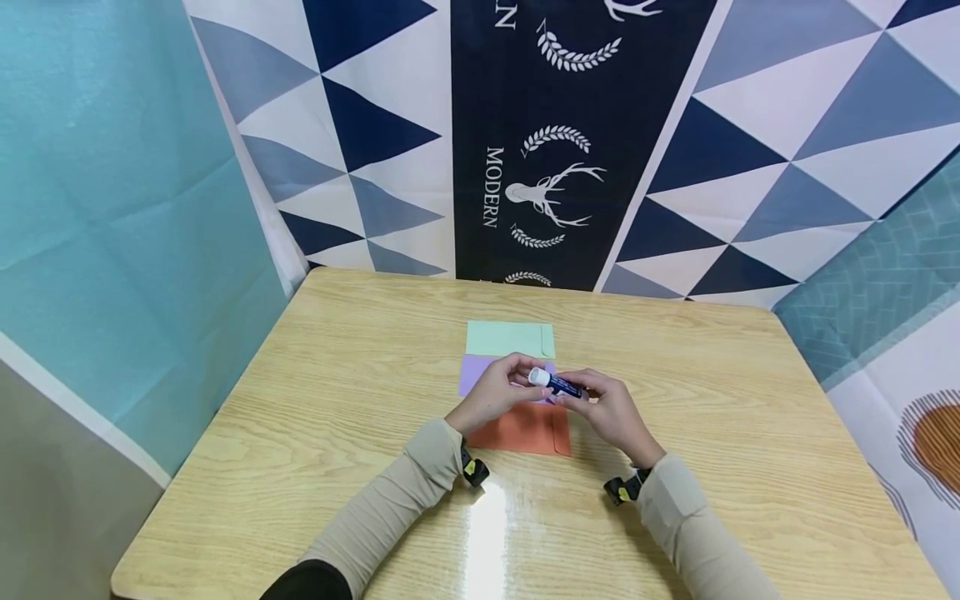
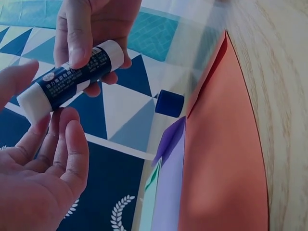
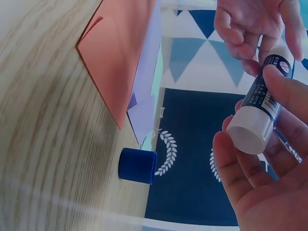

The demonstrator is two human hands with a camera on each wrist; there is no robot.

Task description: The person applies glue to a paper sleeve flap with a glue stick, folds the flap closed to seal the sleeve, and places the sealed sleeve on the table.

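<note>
A glue stick (image 1: pixel 558 384) with a dark blue label and white ends is held above the envelopes. My right hand (image 1: pixel 609 410) grips its label part between thumb and fingers, as the right wrist view (image 3: pixel 267 98) also shows. My left hand (image 1: pixel 501 390) is at the other white end, fingers loosely bent below it and thumb spread away. One left fingertip (image 2: pixel 41 126) looks close to that end or touching it. On the table stands a small dark blue cap (image 3: pixel 138 165), beyond the envelopes' flap ends; in the head view it is hidden.
Three envelopes lie in a column on the wooden table (image 1: pixel 337 375): mint green (image 1: pixel 504 338) farthest, purple (image 1: pixel 472 373) in the middle, orange (image 1: pixel 517 432) nearest. Their flap ends face right. A patterned cloth (image 1: pixel 397 167) hangs behind the table.
</note>
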